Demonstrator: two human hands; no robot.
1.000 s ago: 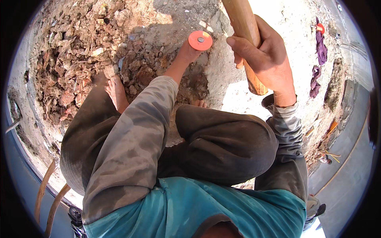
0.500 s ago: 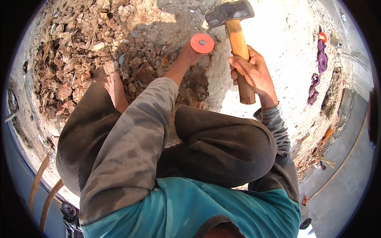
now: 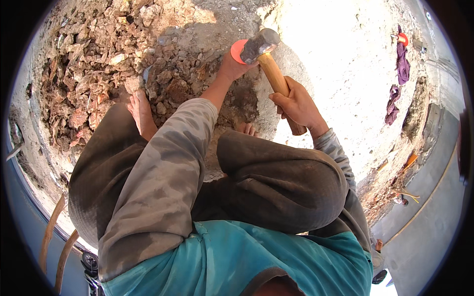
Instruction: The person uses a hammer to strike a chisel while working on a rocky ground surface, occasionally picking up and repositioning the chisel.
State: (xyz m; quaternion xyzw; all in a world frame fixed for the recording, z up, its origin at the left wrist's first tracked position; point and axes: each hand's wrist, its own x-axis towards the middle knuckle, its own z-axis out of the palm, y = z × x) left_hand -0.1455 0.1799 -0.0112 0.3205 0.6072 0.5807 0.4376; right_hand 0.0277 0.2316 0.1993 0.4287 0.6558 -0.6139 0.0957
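Observation:
My right hand [image 3: 301,106] is wrapped round the wooden handle of a club hammer [image 3: 274,74]. The hammer's dark metal head covers the right part of a round red-orange hand guard [image 3: 237,51]. Below that guard my left hand [image 3: 231,68] is closed round the chisel it belongs to; the chisel's shaft and tip are out of sight, and its struck end lies behind the hammer head. Whether head and chisel touch, I cannot tell. Broken ground lies under my left hand, beside a pale, hard surface.
Loose brown rubble [image 3: 84,93] is heaped at the left, by my bare left foot [image 3: 143,116]. Purple cloth [image 3: 402,64] lies at the far right near another red-orange disc [image 3: 403,39]. Wooden poles [image 3: 64,261] stand at the lower left.
The hammer has swung left, from beside the guard to over it, with my right hand moving left and slightly down. My left hand has stayed nearly in place round the chisel.

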